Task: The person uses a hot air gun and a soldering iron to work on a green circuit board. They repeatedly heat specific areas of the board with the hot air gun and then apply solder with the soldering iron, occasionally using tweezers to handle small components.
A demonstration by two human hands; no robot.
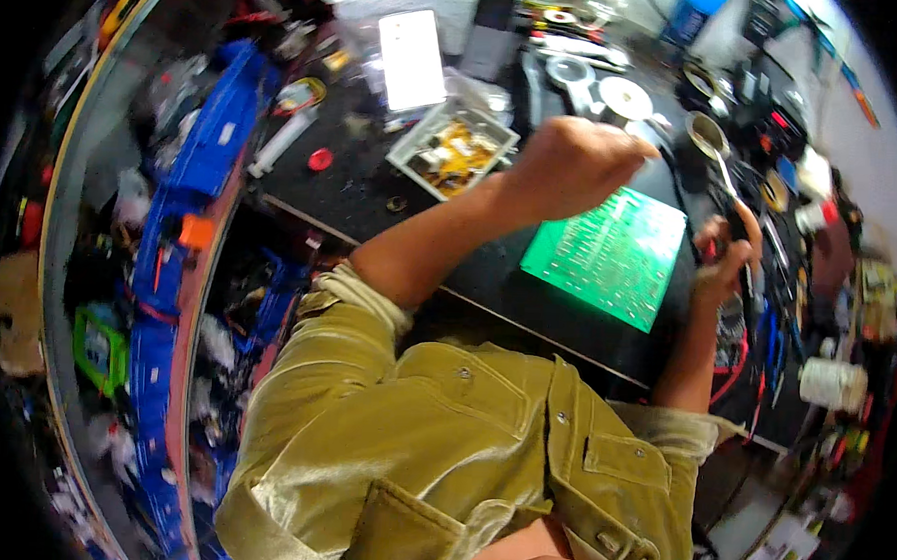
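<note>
Left hand (pixel 580 169) near shiny green board (pixel 612 255)

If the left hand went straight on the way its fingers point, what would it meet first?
Probably the round, tan-rimmed container, to the right of the left hand; depth is unclear, so the hand might pass above it.

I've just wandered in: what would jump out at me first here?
Probably the bright green circuit board on the dark bench, with the left hand at its far edge and the right hand to its right. Next, perhaps, the flat white rectangle toward the bench's far side, and the blue bins on the left.
</note>
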